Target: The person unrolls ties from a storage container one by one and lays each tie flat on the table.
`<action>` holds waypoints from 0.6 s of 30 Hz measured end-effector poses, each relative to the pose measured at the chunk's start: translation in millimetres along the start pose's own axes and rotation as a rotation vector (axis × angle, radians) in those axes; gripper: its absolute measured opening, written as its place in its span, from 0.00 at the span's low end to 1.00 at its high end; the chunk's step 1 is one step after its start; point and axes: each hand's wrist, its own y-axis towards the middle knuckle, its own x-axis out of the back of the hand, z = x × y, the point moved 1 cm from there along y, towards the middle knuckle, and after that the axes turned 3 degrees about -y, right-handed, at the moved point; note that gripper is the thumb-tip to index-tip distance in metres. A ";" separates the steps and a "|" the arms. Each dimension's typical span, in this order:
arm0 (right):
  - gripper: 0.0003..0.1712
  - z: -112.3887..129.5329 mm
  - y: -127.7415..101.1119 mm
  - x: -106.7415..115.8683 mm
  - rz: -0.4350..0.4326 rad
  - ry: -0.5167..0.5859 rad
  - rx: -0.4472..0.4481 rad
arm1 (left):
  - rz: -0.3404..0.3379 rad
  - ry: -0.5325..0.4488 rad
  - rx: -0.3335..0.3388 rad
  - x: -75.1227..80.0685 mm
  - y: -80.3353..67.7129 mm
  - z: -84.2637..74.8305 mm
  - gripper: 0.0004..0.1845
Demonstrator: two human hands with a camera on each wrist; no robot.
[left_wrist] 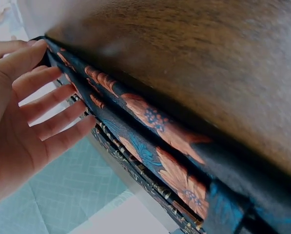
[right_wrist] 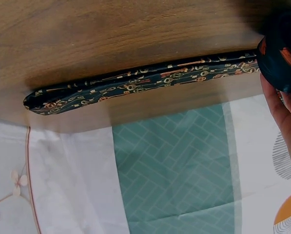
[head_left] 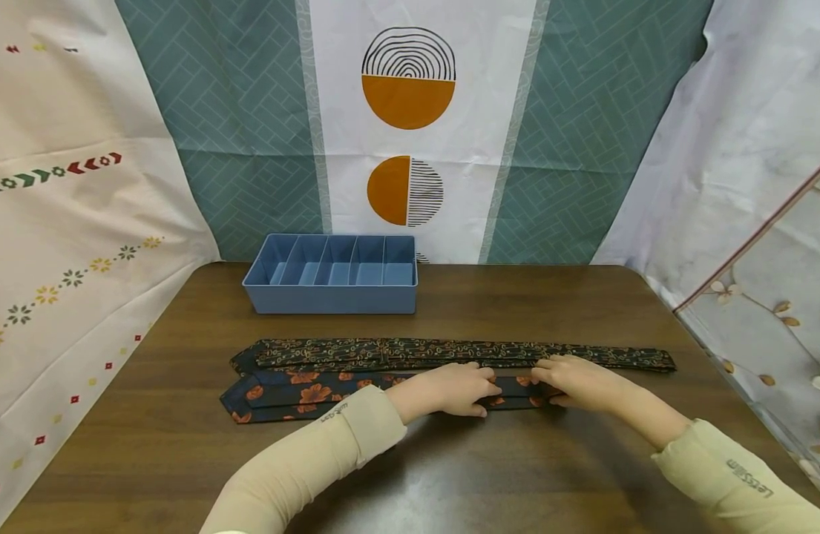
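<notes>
A dark navy tie with orange flowers (head_left: 303,393) lies flat along the wooden table (head_left: 450,482), its wide end to the left. My left hand (head_left: 453,389) rests on its middle with fairly straight, spread fingers (left_wrist: 48,105) beside the flowered tie (left_wrist: 150,126). My right hand (head_left: 576,382) grips the tie's right end, which looks rolled or folded over (right_wrist: 281,48) above the right hand's fingers (right_wrist: 284,112). A second dark tie with a small chain pattern (head_left: 396,352) lies just behind, parallel, reaching further right (right_wrist: 135,85).
A blue divided organiser box (head_left: 329,297) with several narrow compartments stands at the table's back, left of centre. Patterned cloth hangs behind and on both sides. Bare wood lies between me and the ties.
</notes>
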 end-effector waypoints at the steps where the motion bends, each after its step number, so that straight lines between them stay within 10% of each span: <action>1: 0.19 -0.3 -0.6 0.1 0.001 0.004 -0.001 | -0.005 0.003 -0.005 -0.6 1.2 -0.1 0.27; 18: 0.21 -11.1 -13.8 -0.4 0.017 0.053 -0.067 | -0.025 0.014 -0.042 -2.0 15.6 -11.1 0.29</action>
